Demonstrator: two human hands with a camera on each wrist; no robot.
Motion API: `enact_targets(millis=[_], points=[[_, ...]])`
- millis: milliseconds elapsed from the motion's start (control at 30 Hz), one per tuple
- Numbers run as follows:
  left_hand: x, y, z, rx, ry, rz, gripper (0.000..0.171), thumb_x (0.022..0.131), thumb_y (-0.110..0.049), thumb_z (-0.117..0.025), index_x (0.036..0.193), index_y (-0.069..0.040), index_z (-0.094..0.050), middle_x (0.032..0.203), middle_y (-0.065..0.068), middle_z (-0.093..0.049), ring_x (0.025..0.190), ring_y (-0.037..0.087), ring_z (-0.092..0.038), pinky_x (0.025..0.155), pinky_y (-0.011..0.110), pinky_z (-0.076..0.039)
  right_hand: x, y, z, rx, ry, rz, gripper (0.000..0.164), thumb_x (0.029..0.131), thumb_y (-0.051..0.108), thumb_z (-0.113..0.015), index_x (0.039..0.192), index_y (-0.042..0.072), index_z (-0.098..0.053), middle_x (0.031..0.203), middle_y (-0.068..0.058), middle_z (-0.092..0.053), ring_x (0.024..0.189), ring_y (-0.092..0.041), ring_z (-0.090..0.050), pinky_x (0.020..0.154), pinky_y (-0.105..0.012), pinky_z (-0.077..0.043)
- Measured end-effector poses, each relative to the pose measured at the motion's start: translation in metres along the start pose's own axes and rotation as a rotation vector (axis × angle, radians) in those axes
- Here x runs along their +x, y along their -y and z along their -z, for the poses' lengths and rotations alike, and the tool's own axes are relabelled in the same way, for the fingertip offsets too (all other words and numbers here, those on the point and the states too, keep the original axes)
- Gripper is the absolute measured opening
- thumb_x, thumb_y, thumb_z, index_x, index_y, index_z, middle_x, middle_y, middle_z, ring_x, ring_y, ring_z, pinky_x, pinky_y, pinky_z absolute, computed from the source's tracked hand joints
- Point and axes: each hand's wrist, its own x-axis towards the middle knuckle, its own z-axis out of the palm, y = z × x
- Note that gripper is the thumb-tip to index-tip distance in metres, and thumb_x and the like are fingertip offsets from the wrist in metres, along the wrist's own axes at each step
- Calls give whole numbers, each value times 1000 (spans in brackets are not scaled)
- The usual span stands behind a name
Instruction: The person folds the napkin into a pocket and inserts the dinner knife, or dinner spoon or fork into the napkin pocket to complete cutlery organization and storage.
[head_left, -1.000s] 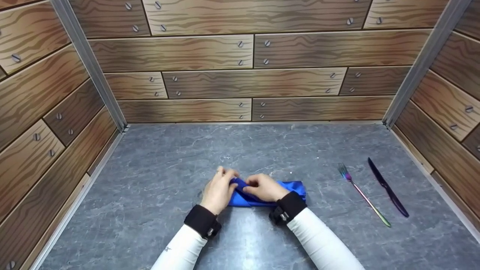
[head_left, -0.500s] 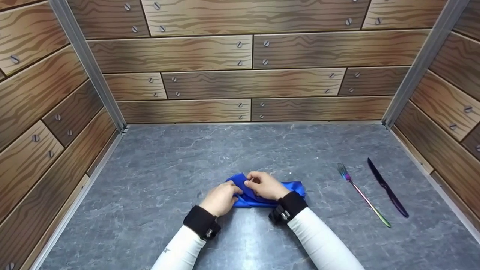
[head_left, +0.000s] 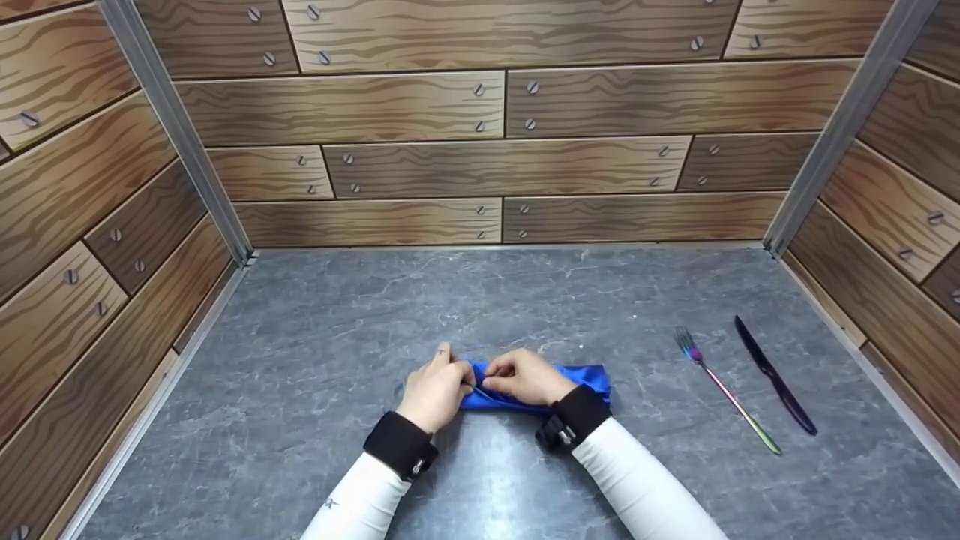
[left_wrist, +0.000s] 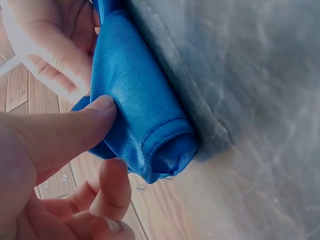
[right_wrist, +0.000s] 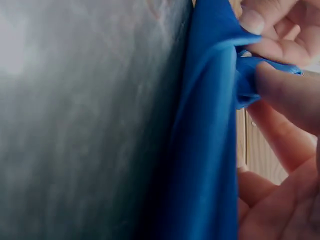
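A folded blue satin cloth (head_left: 589, 375) lies on the grey table under both hands. At its left end my left hand (head_left: 433, 390) pinches the fabric between thumb and fingers, one finger pointing away. In the left wrist view the cloth (left_wrist: 137, 85) looks like a flattened roll with a hemmed, hollow end, and the thumb presses on its edge. My right hand (head_left: 529, 377) pinches a fold near the middle. From the right wrist view, a bunched bit of the cloth (right_wrist: 210, 125) sits between its thumb and fingers, close to the left fingertips.
To the right lie an iridescent fork (head_left: 720, 386) and a dark table knife (head_left: 776, 375), side by side at a slant. Wood-patterned walls (head_left: 502, 165) enclose the grey marbled table (head_left: 360, 300) at the back and both sides.
A flap of cloth that stood up by the left hand half a second ago is now down. The left fingers have shifted on that end; the right hand stays nearly in place.
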Motion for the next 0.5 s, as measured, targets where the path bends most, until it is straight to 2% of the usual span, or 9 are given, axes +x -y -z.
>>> enact_targets(millis=[100,233,267,433,500], points=[[1,3,-3,11,-19,2,15,99,-30,-95,95,-27,-82,113,-1,-62,81,20,-76,63,39,-62,1,-3,-2,-56,27,44,17,108,12,-78,114,-1,-88,95,-10,-86,79,2,-60,76,-23,-55],[1,4,-3,22,-10,7,15,98,-30,-95,95,-27,-81,113,-2,-64,82,19,-76,63,40,-63,0,-1,-3,-103,79,92,17,106,7,-74,112,-1,-88,94,-8,-85,80,2,-55,76,-20,-51],[1,4,-2,21,-4,5,15,99,-30,-95,95,-26,-81,112,-3,-64,82,19,-76,64,39,-63,-1,4,-2,-96,92,83,16,104,3,-75,111,-4,-87,94,-11,-85,81,3,-54,78,-19,-50],[3,4,-1,0,32,14,16,99,-28,-96,95,-25,-81,111,-3,-64,80,17,-73,66,37,-63,-2,4,-2,-16,105,47,11,101,-3,-78,111,-6,-80,97,-16,-82,86,1,-60,82,-19,-53],[4,5,-1,-11,32,18,16,99,-27,-96,94,-24,-80,110,-3,-65,80,17,-73,66,37,-62,-2,4,-2,-25,113,48,10,101,-4,-77,110,-6,-80,99,-18,-83,88,-1,-62,83,-21,-55]])
